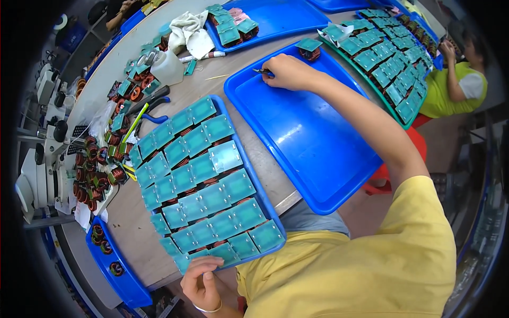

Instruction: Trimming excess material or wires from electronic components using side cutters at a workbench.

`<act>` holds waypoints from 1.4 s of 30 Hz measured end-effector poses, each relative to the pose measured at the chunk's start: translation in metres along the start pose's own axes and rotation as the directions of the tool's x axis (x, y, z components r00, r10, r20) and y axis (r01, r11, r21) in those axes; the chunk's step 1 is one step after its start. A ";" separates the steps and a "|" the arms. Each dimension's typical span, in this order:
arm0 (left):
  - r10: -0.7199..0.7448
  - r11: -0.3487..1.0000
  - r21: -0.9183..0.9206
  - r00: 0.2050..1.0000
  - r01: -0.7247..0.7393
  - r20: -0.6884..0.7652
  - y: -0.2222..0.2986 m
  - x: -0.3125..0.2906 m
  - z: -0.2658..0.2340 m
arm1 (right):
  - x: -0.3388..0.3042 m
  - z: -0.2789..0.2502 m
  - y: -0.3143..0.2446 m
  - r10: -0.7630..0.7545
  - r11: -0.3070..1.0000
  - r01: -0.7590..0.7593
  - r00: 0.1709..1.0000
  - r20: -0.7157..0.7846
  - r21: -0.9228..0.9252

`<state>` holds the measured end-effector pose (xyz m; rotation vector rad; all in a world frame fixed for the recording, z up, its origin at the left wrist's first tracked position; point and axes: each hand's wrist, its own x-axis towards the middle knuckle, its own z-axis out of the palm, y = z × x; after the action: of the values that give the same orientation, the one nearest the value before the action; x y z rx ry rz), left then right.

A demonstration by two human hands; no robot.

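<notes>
My right hand (290, 73) is over the far left part of a blue plastic tray (297, 143), closed on a small dark tool (263, 71) whose short tip pokes out to the left; its exact kind is hidden by the fingers. Just beyond that hand, one coil with a green circuit board (309, 46) sits at the tray's far end. My left hand (204, 283) is at the near edge of another blue tray (260, 183), packed with rows of green boards (196, 140) on copper coils. Its fingers are loosely bent, thumb apart, fingertips by the nearest boards, and nothing shows in them.
Loose copper coils (95, 172), pliers with blue and black handles (154, 106), a white bottle (167, 68) and a white cloth (191, 34) lie left and back. A full green tray (366, 58) stands right. A co-worker in yellow-green (456, 87) sits beyond it.
</notes>
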<state>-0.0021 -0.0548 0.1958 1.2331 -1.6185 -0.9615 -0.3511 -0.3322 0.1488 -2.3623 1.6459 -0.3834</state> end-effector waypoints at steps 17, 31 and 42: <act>0.169 0.861 0.412 0.932 -0.298 0.321 0.009 0.022 0.021 | -0.299 -0.107 -0.050 0.436 0.900 -0.435 0.896 0.081 -0.032; 0.166 0.744 0.536 0.887 -0.399 0.431 0.017 0.030 0.066 | -0.374 0.131 -0.062 0.797 0.574 -0.641 0.580 -0.168 0.509; -0.047 0.746 -0.618 0.946 0.247 0.321 0.030 0.044 0.055 | -0.452 0.216 -0.088 0.855 0.179 -0.635 0.479 0.201 0.751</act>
<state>-0.0698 -0.0873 0.2134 0.7510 -1.2086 -1.7019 -0.3498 0.1321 -0.0601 -0.6735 1.9785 -0.9559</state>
